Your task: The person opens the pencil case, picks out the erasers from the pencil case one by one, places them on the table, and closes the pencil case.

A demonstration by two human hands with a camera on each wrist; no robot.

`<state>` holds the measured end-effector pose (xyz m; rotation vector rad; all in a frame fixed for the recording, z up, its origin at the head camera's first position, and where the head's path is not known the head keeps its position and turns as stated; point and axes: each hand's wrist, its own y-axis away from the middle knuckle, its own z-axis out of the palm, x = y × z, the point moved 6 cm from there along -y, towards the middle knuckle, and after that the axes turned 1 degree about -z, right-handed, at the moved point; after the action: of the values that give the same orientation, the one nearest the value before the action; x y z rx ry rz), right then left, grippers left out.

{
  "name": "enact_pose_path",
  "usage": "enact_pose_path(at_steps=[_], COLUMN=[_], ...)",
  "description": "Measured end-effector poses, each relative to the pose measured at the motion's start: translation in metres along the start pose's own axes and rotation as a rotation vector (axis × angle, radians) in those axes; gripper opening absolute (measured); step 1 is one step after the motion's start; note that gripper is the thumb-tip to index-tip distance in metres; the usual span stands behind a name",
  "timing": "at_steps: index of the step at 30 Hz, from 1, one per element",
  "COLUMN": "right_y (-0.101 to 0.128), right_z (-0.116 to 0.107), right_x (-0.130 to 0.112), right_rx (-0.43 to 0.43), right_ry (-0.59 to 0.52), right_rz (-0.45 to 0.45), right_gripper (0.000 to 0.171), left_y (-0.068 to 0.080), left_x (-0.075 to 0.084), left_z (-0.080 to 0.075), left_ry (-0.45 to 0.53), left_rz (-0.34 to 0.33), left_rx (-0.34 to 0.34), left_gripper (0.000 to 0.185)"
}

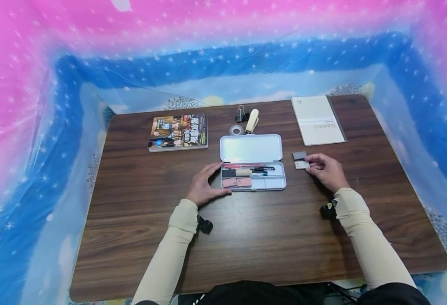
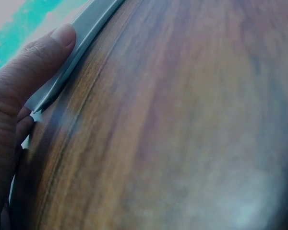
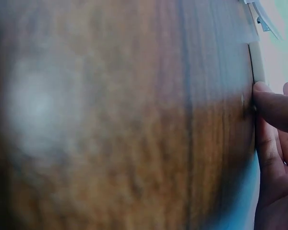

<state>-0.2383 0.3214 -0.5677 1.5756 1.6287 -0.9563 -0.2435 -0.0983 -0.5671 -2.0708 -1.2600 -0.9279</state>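
Note:
An open white pencil case lies in the middle of the table, its lid folded back. Inside are pens and two pink erasers in the front left compartment. My left hand grips the left end of the case, the thumb against its front wall. To the right of the case, my right hand pinches a small white block, probably an eraser, between thumb and fingers. It lies on the table just in front of a similar grey block.
Behind the case are a tape roll, a black binder clip and a cream-handled tool, perhaps a stapler. A comic book lies back left, a notepad back right. Patterned cloth surrounds the wooden table.

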Motion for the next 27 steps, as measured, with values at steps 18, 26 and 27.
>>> enact_pose_path(at_steps=[18,26,27], right_y=[0.008,-0.005,-0.006], right_z=[0.043,0.115,0.121], right_x=[-0.066,-0.11,-0.112], right_rx=[0.065,-0.191,-0.212], right_ry=[-0.035,0.031,0.044], right_rz=[-0.138,-0.183,-0.179], right_gripper=[0.026,0.024,0.025], left_y=[-0.001,-0.001,-0.001], left_x=[0.0,-0.001,0.0], left_z=[-0.003,0.0,0.0], left_ry=[-0.026,-0.034,-0.032], left_rz=[0.024,0.023,0.026], left_rx=[0.012,0.004,0.005], left_gripper=[0.097,0.098,0.098])
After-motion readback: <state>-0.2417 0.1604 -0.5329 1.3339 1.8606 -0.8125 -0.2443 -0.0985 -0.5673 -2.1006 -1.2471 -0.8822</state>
